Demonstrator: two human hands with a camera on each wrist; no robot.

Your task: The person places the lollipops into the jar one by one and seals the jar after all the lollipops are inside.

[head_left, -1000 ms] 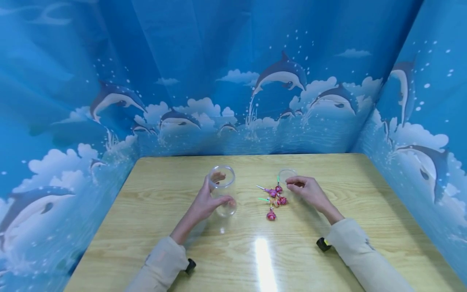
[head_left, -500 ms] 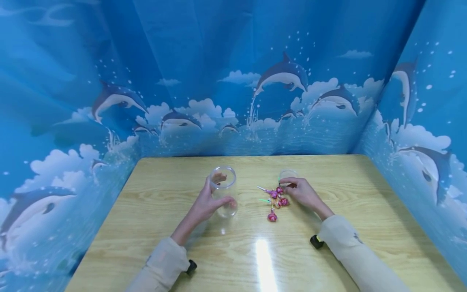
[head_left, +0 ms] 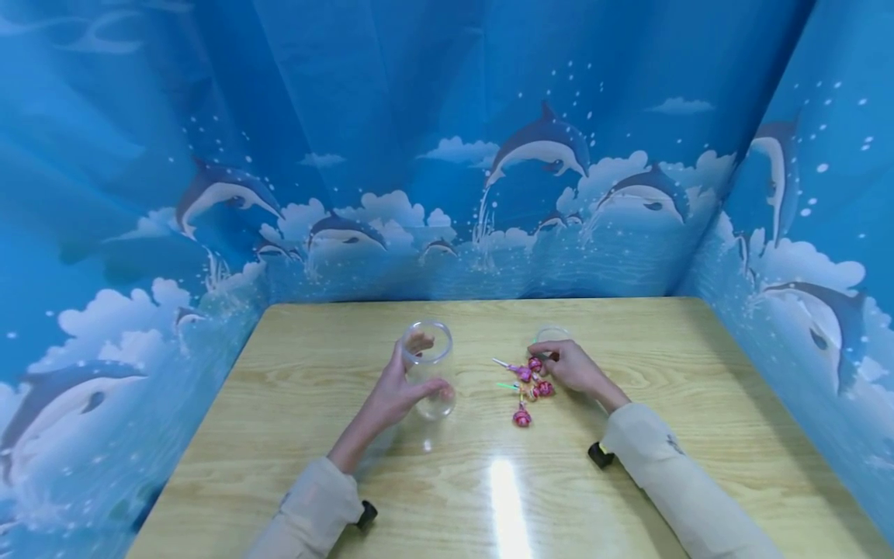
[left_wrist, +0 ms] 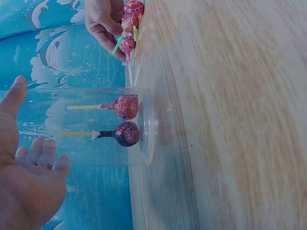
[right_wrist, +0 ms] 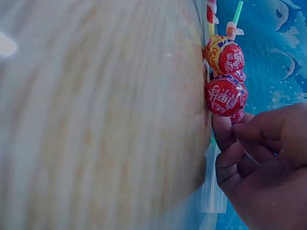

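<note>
My left hand [head_left: 394,394] grips a clear, upright cylindrical jar [head_left: 429,359], its fingers and thumb around the wall. In the left wrist view, two wrapped lollipops stand heads down inside the jar: a red lollipop [left_wrist: 126,106] and a dark red lollipop [left_wrist: 127,134]. To the right lies a small pile of red and pink lollipops [head_left: 543,388]. At its far end my right hand [head_left: 576,366] has thumb and fingertips closed at a red lollipop [head_left: 535,364], seemingly pinching its stick, which the fingers mostly hide. One lollipop [head_left: 521,418] lies nearest the front.
Behind the right hand lies a clear round lid [head_left: 554,334], partly covered by the fingers. All of it is on a wood-grain table [head_left: 335,341]. A blue dolphin-print curtain [head_left: 391,256] encloses the back and sides.
My right hand has moved left and slightly nearer, from beside the lid to the far lollipop, and its fingers have closed there. The left hand and jar have stayed put.
</note>
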